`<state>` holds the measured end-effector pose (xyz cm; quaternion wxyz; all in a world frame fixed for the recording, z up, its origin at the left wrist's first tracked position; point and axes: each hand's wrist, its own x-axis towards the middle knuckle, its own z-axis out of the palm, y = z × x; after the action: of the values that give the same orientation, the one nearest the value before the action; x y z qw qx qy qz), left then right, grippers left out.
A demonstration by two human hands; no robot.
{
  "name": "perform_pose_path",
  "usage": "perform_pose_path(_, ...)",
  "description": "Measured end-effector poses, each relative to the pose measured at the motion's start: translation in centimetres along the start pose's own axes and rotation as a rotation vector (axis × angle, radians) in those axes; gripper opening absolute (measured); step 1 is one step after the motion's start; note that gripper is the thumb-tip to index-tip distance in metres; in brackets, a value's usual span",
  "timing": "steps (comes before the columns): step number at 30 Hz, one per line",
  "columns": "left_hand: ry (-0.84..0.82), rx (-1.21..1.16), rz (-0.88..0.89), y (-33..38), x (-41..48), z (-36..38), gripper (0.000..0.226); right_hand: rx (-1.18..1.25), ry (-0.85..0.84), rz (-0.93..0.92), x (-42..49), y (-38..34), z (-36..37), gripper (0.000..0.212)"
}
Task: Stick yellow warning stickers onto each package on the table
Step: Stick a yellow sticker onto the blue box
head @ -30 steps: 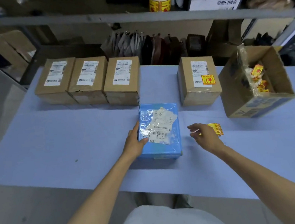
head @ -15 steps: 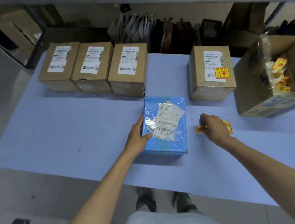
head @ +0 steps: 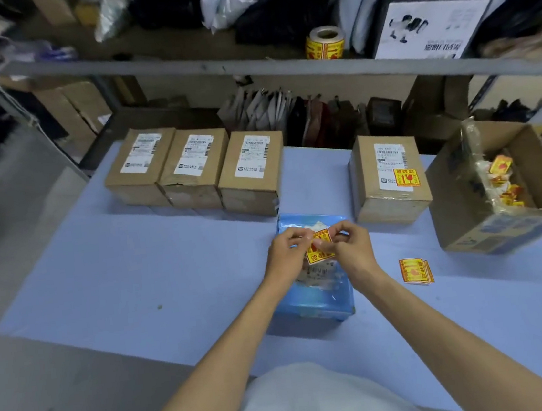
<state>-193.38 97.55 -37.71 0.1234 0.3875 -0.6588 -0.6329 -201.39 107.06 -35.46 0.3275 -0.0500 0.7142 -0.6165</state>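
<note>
Pinching sticker (head: 318, 254) edges: left hand (head: 284, 255), right hand (head: 353, 250).

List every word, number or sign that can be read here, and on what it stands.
No text can be read for sure.
Print too small: box labels.
Red characters, blurred: held sticker, box sticker, table stickers, roll.
Black characters, upside down, blurred: white shelf box.
Blurred: blue package label.

The surface (head: 130, 289) carries three touching boxes (head: 195, 170) far left, one box (head: 391, 188) far right, a carton (head: 509, 232) at right, a package (head: 318, 304) centre, stickers (head: 415, 271) just right.
</note>
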Motion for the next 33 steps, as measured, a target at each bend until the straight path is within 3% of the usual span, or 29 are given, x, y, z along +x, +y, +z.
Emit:
perform_pose_path(8,0.022,0.114,0.014,-0.5,1.1,-1.1,0.008,-0.187,0.021,0.001,1.1,1.1,0.3,0.028)
perform_pose_path(18,-0.074,0.031,-0.005,0.2,1.8,-1.0,0.017,-0.121,0.030,0.018,1.2,0.9,-0.5,0.025)
perform_pose_path(33,-0.207,0.187,-0.051,1.1,2.2,-2.0,0.003,-0.143,0.054,-0.007,1.6,0.6,-1.1,0.020)
